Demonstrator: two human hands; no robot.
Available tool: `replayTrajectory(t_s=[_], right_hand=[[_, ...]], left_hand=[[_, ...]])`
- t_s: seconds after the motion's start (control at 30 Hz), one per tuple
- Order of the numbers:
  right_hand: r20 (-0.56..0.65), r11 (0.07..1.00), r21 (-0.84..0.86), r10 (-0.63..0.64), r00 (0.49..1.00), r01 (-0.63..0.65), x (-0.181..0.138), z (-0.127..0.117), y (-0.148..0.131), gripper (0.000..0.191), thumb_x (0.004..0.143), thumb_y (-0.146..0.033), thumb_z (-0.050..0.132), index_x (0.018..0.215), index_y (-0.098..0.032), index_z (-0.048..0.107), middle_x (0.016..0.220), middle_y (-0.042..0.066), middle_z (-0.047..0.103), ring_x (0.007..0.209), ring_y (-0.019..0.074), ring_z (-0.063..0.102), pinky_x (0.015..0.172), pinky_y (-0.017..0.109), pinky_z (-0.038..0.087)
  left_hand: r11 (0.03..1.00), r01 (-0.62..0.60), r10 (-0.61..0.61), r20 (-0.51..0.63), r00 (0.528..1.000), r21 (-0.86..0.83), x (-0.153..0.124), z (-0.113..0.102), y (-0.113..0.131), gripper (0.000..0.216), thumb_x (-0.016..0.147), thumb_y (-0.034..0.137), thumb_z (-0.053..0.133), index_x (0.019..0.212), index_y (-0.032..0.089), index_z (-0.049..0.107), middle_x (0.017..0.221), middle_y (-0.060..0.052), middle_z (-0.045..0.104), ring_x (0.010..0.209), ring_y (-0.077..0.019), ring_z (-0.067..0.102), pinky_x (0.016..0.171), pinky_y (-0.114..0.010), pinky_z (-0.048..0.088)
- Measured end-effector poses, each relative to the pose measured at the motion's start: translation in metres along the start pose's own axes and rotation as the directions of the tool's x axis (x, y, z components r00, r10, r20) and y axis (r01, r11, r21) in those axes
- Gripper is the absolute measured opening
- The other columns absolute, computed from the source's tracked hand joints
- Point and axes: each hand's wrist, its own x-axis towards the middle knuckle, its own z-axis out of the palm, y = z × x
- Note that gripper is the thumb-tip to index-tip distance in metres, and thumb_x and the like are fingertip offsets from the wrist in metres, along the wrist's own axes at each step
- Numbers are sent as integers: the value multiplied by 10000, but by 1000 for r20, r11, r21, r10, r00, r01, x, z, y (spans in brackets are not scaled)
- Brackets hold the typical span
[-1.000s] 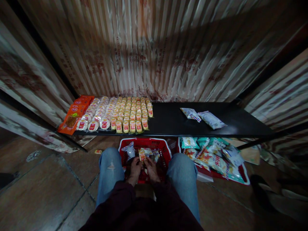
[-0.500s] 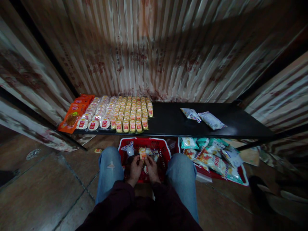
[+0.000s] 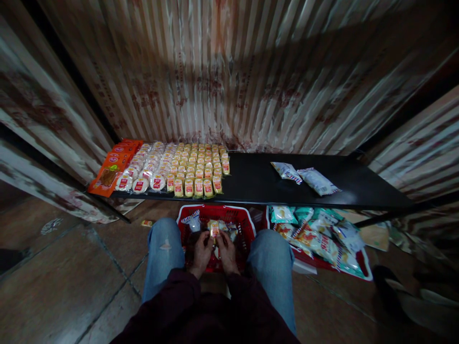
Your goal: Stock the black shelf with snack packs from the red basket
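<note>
Our left hand [image 3: 202,252] and right hand [image 3: 226,252] pinch one small wrapped cake [image 3: 214,230] between them, over the red plastic basket [image 3: 247,220]. It looks light and soft, with a slick wrapper, so it may squash; its two long sides seem best to hold. It's dim, so we can't be sure how firm. Beyond our grip, a smooth black shelf [image 3: 251,184] bears plump yellow cakes [image 3: 199,173].
</note>
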Motion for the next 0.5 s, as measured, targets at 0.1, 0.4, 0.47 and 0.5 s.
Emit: replayTrajectory(t_s=[0.1,0.4,0.47,0.5], right_hand=[[-2,998,-34,-44,999,44,-3,-1,-6,488,731,-565,598,999,-170,700,1013,99,732,974,258,645,894,378,484],[6,994,-73,-86,996,87,-6,-2,-16,472,764,-551,566,1000,-165,700,1014,103,734,949,255,660,880,382,496],[7,993,-78,-90,996,91,-6,-2,-17,475,768,-555,557,996,-165,702,1004,103,736,941,257,663,876,385,500],[9,992,-80,-94,996,94,-6,-2,-18,474,770,-557,555,994,-167,703,1000,101,737,936,257,664,874,385,501]], left_hand=[[999,-32,31,12,999,21,-2,-2,4,223,769,305,604,948,175,633,963,-72,702,893,-195,638,850,-308,479],[997,-70,69,23,997,45,-5,-1,8,246,772,354,572,931,170,610,959,-73,690,910,-199,632,873,-336,475],[996,-81,80,25,996,45,-5,-1,7,222,773,326,574,932,174,603,960,-70,686,918,-195,627,879,-337,471],[995,-85,83,29,996,46,-5,-1,6,213,775,314,574,935,176,599,963,-69,683,921,-193,624,877,-335,470]])
